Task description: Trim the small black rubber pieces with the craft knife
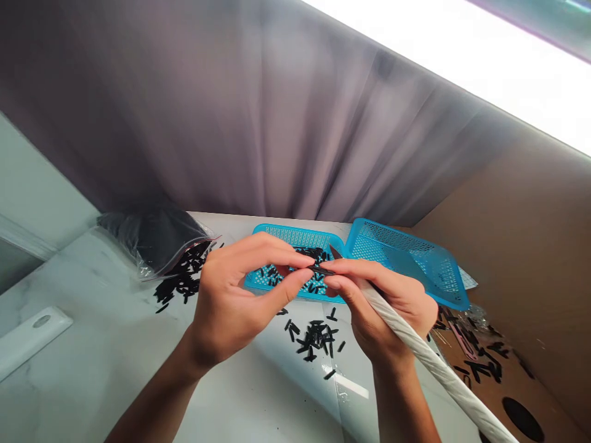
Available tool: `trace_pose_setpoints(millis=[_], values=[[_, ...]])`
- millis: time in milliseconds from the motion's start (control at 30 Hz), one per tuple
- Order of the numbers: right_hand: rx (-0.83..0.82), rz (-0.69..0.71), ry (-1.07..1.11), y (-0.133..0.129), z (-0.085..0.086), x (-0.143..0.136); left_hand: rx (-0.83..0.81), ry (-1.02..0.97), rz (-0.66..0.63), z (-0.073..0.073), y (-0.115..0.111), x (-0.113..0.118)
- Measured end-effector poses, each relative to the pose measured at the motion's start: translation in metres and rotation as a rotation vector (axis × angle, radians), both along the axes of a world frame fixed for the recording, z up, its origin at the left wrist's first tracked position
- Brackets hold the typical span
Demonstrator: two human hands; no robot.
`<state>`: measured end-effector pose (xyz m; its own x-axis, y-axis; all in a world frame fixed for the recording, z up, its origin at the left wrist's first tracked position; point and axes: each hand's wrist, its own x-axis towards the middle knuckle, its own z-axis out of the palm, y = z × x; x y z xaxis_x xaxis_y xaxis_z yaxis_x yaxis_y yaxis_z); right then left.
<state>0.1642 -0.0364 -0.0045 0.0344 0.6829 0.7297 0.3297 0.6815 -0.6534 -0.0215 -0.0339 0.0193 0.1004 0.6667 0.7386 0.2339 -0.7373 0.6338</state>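
Note:
Both of my hands meet in front of a blue basket, pinching one small black strip [322, 270] between them. My left hand [244, 289] grips its left end between thumb and fingertips. On the other end are the thumb and index finger of my right hand [392, 295]. That hand also keeps a long tool with a white wrapped handle [429, 357] in its palm; a dark pointed blade [336, 251] shows above the index finger. Below the hands lies a loose pile of black strips [318, 337] on the white tabletop [240, 394].
The blue basket [300, 231] contains more black pieces. Right of it sits a second blue basket [406, 237]. A clear bag [157, 237] of black pieces spills at left, near a white plastic object [34, 338]. Scattered pieces lie on a brown board [498, 400]. A curtain [258, 123] hangs behind.

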Motion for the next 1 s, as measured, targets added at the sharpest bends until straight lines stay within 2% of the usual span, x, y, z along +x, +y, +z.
trace_pose_setpoints(millis=[433,700,1000], values=[[0.016,0.047,-0.001,0.0001,0.0015,0.0027,0.013,0.007,-0.010,-0.0007,0.0004,-0.0012],[0.072,-0.033,-0.093,0.0023,-0.0004,0.0041,-0.029,-0.004,-0.004,-0.0011,0.0005,-0.0001],[0.092,0.022,-0.104,0.0019,-0.0001,0.0041,-0.002,-0.011,0.007,-0.0017,0.0023,-0.0009]])
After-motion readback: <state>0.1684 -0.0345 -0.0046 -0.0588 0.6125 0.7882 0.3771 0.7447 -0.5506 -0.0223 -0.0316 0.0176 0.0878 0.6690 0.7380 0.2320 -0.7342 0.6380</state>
